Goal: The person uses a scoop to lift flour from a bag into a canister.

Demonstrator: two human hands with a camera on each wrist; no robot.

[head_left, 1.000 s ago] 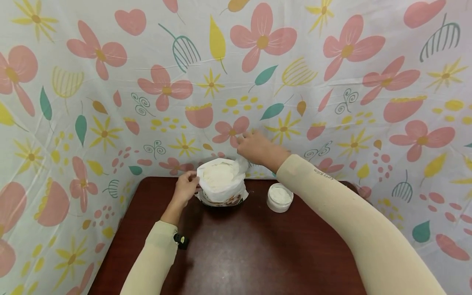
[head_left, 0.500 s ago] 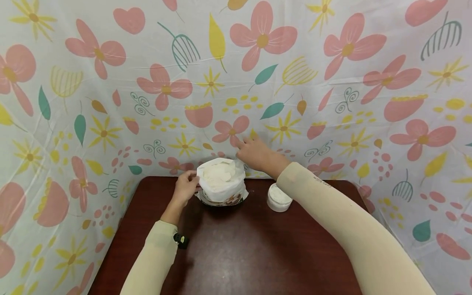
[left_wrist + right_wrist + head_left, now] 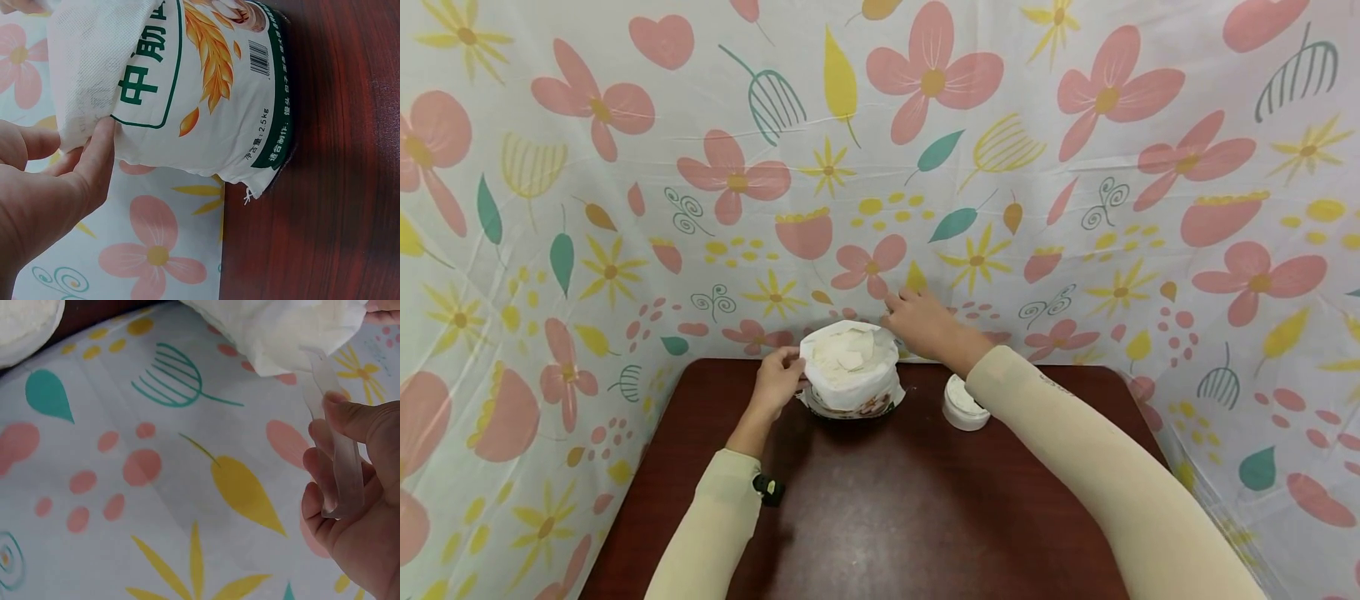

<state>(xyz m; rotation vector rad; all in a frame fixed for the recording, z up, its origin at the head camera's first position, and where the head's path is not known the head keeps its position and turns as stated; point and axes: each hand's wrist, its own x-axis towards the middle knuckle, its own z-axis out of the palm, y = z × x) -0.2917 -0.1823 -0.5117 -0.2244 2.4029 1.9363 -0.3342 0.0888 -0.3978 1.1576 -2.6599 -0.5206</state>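
Note:
The white flour bag point(image 3: 848, 390), printed with wheat ears and green lettering, stands upright at the table's back edge, its mouth wide open on pale flour point(image 3: 831, 354). At its left side my left hand point(image 3: 775, 383) pinches the folded-over rim between thumb and fingers, as the left wrist view also shows. Above the bag's right side is my right hand point(image 3: 921, 321). In the right wrist view it grips the long handle of a translucent plastic scoop point(image 3: 347, 469); the scoop's far end reaches the bag's mouth and is partly hidden.
A round tub point(image 3: 966, 407) of white powder stands on the dark red wooden table point(image 3: 880, 508), right of the bag and partly behind my right sleeve. Flower-printed cloth point(image 3: 880, 167) hangs close behind and beside the table.
My right hand has dropped slightly beside the bag, the scoop tilting out of the head view. The flour's surface in the bag has shifted. My left hand stays on the rim.

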